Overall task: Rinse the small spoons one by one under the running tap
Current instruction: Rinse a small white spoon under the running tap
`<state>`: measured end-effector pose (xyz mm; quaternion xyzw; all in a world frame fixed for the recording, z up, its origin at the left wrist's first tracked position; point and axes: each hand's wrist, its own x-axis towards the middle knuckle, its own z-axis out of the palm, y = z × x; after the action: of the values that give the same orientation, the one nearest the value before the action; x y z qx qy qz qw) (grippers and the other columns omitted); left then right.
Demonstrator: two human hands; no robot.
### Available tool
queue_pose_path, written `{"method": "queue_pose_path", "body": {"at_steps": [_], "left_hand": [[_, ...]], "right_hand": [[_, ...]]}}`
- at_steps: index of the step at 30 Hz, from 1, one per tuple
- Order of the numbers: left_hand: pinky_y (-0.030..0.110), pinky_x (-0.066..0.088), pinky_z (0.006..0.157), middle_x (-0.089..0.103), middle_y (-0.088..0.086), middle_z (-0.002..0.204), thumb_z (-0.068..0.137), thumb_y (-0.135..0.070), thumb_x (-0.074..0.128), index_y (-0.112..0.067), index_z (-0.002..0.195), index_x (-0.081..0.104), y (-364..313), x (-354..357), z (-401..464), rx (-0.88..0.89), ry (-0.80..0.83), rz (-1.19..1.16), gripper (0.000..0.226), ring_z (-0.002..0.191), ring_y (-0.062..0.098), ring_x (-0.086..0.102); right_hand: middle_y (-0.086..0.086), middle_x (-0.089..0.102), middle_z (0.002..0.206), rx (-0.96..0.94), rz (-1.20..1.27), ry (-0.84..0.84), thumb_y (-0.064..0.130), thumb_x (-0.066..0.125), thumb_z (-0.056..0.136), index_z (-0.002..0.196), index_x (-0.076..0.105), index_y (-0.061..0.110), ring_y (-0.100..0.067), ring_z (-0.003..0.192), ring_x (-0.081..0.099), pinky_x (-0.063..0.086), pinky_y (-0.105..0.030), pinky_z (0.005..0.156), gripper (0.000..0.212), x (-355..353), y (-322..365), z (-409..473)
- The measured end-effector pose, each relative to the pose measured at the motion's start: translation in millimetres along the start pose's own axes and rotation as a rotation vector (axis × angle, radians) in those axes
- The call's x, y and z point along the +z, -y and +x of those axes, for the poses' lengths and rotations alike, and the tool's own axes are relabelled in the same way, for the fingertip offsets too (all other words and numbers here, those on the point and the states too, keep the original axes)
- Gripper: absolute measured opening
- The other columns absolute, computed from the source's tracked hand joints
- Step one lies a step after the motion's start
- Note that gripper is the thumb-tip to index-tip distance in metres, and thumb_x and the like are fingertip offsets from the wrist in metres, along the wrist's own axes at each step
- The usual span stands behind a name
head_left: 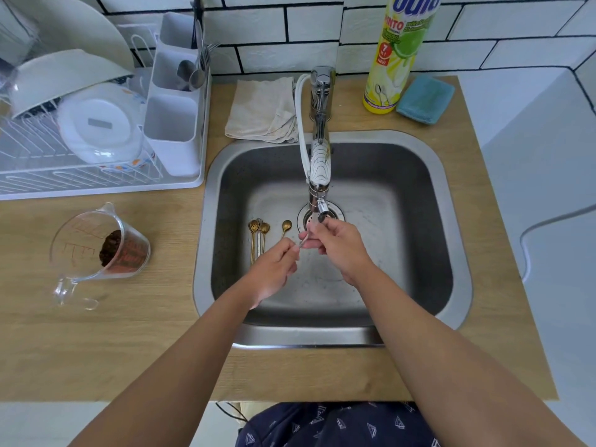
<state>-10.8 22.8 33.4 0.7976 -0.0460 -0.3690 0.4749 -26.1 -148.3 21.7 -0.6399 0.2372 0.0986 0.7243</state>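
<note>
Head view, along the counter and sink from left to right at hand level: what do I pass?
Glass measuring jug → gold spoons on the sink floor → left hand → small spoon held in both hands → right hand → right sink wall.

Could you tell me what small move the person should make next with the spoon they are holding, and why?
Probably turn the spoon under the tap so its other side is rinsed: both the left hand and right hand hold it below the spout, and the gold spoons wait on the sink floor.
</note>
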Motion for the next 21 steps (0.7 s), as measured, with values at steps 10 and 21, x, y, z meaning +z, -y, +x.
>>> {"method": "queue_pose_path", "body": {"at_steps": [10,21], "left_hand": [[0.020,0.029,0.044,0.052,-0.004,0.068,0.108,-0.035,0.042,-0.017,0.096,0.057,-2,1,2,-0.031,-0.002,-0.083,0.026,0.046,0.004,0.037],[0.025,0.031,0.049,0.049,-0.002,0.073,0.108,-0.035,0.041,-0.015,0.097,0.062,-4,-1,0,-0.094,0.005,0.005,0.031,0.056,0.010,0.038]], "right_hand": [[0.009,0.081,0.092,0.065,0.019,-0.003,0.036,0.065,0.099,0.099,0.079,0.021,0.001,0.065,0.067,0.048,-0.015,0.059,0.020,3,-6,2],[-0.003,0.075,0.072,0.123,0.057,-0.041,0.022,0.073,0.097,0.078,0.080,0.018,-0.004,0.061,0.058,0.042,-0.016,0.053,0.020,-7,-2,3]]}}
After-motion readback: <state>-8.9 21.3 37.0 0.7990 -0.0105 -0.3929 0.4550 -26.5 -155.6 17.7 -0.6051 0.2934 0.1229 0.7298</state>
